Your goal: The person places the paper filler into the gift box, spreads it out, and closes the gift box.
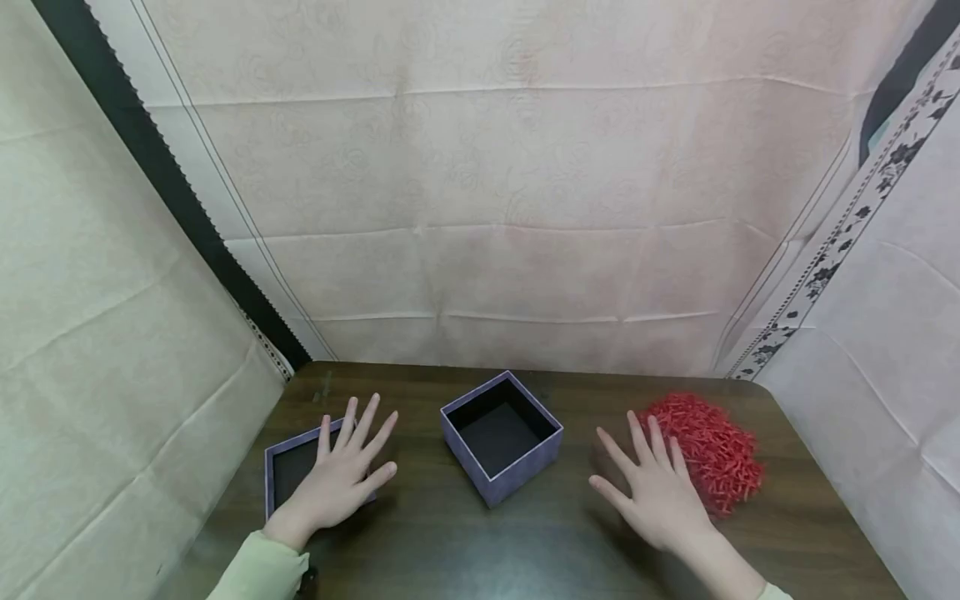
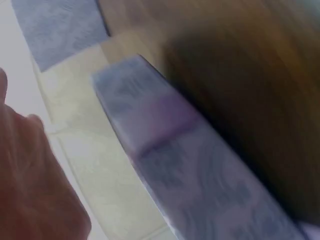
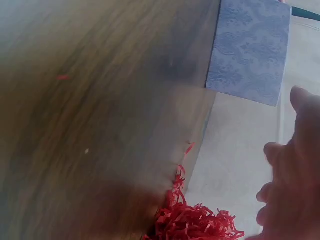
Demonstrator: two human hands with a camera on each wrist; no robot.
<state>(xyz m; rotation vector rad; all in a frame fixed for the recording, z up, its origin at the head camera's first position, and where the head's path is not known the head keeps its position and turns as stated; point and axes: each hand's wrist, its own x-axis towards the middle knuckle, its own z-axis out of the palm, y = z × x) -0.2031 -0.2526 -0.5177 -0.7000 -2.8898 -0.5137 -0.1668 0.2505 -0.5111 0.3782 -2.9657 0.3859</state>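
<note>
Both hands hover with fingers spread, holding nothing. My left hand (image 1: 339,479) overlaps the purple box lid (image 1: 291,468), which lies with its dark inside up at the left of the table. In the left wrist view the patterned side of the lid (image 2: 200,170) passes close by the hand. Between the hands stands an open purple box (image 1: 517,479), black inside, with nothing seen in it. My right hand (image 1: 660,496) is at the left edge of a heap of red shredded paper (image 1: 708,450). The right wrist view shows the box's patterned side (image 3: 250,50) and the shreds (image 3: 192,225).
A dark brown wooden table (image 1: 420,550) carries everything. Pale cloth (image 1: 525,192) hangs behind it and on both sides. A few stray red scraps (image 3: 62,77) lie on the wood.
</note>
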